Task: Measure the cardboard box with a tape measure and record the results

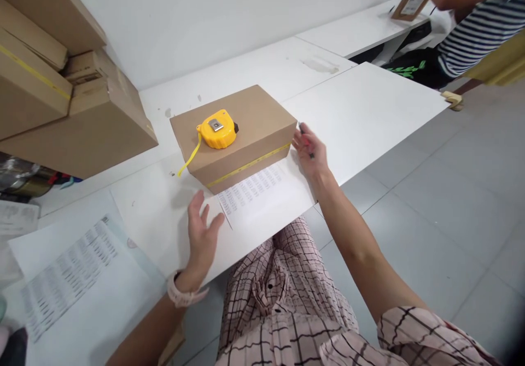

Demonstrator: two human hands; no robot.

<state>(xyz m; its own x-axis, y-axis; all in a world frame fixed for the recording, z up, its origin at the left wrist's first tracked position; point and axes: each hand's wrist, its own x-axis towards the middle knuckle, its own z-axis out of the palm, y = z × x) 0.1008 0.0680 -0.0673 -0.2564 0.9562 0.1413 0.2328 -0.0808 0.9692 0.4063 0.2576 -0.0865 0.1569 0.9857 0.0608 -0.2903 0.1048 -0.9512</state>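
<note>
A closed cardboard box (266, 109) with a yellow printed strip along its front stands on the white table. On its top lies a yellow tape measure (217, 129), its strap hanging over the left edge. My left hand (203, 226) is open, fingers spread, in front of the box's near left corner and apart from it. At the box's right end, my right hand (310, 150) is closed round a slim black-and-red tool (305, 140) whose exact kind I cannot make out. A printed sheet of labels (254, 191) lies partly beneath the box's front.
Stacked cartons (110, 120) rise at the left. Tape rolls (30, 174) sit below them, and another label sheet (74, 267) lies nearer me. The white table (361, 120) runs to the right. Far right, a person in a striped shirt (479, 38) handles a small box (411, 2).
</note>
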